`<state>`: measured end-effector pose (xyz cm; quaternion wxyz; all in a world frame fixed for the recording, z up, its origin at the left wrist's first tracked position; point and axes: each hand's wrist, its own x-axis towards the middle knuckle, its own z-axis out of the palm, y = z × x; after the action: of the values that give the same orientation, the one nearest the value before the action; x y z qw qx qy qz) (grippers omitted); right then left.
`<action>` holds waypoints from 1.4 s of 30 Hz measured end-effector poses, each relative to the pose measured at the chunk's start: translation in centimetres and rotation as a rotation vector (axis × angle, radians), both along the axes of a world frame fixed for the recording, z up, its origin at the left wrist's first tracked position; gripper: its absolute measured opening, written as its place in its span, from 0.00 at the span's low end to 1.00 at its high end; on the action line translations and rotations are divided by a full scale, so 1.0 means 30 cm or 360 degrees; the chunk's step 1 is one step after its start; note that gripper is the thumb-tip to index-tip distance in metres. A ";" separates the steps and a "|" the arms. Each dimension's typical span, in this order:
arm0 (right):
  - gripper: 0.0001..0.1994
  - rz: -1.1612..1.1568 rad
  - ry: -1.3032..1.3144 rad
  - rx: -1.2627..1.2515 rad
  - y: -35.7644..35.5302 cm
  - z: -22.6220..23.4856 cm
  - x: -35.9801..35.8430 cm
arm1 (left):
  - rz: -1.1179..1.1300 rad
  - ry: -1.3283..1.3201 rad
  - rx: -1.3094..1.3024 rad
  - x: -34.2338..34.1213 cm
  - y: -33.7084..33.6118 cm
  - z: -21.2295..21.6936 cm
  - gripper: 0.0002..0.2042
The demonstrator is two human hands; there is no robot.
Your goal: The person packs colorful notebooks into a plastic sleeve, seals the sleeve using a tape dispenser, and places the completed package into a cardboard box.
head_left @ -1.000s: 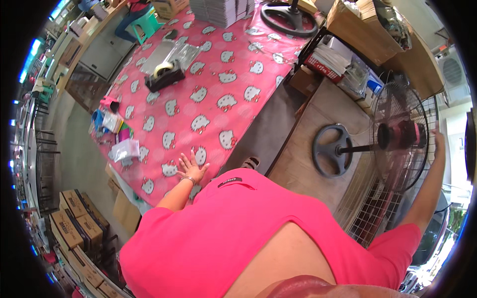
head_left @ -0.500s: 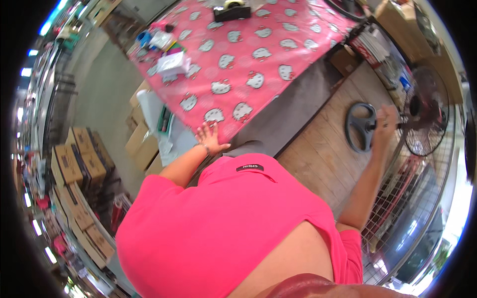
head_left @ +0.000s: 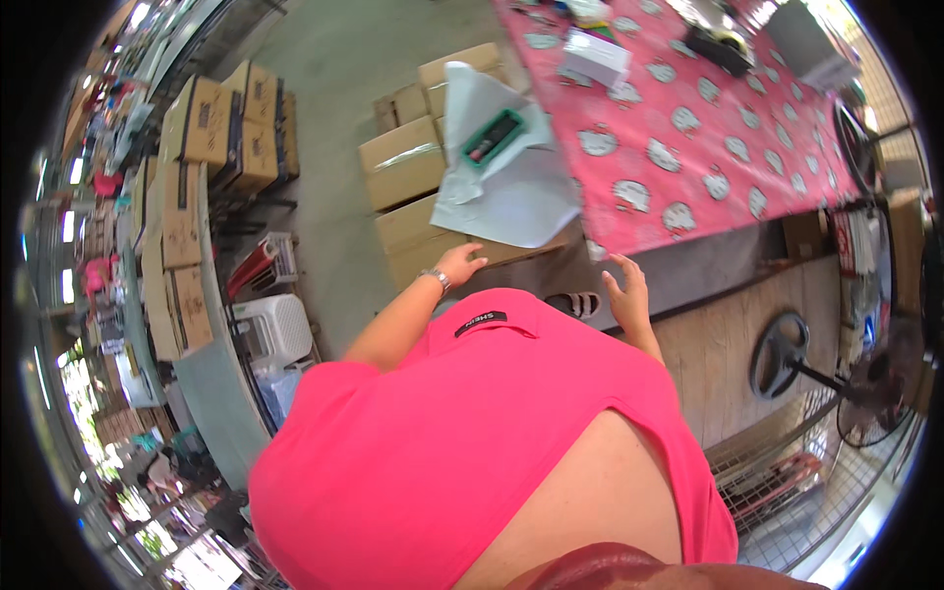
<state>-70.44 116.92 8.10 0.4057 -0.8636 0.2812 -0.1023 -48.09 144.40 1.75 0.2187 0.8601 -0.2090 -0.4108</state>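
Note:
My left hand [head_left: 460, 265], a watch or bracelet at its wrist, hovers by the near edge of a cardboard box [head_left: 413, 234]. Its fingers are apart and hold nothing. My right hand [head_left: 627, 292] is held up just below the near corner of the pink patterned tablecloth [head_left: 644, 236], thumb and fingers spread, with nothing in it. Beyond my left hand, a crumpled white sheet [head_left: 506, 205] lies over several boxes. On that sheet rests a green tray-like object [head_left: 494, 139] with something dark inside.
A white box [head_left: 596, 57] and a black tape dispenser [head_left: 720, 49] stand on the table. To the right are a wooden board [head_left: 708, 344], a fan [head_left: 875, 388] and its round dark base [head_left: 780, 354]. Stacked cartons [head_left: 206, 123] and a white stool [head_left: 275, 329] are at left.
The view has turned left. My left hand has come off the table corner toward the boxes. My right hand has left the fan's base and moved over near the table corner.

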 end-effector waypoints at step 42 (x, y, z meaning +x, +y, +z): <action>0.17 0.0772 0.1462 0.0104 1.197 -0.793 1.971 | 0.1664 0.0075 0.0272 1.125 2.435 -0.218 0.17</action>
<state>-11.30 152.82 -15.70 0.2793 -0.8468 0.2250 0.3929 -14.34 217.45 -4.79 0.3282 0.8547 0.2869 -0.2818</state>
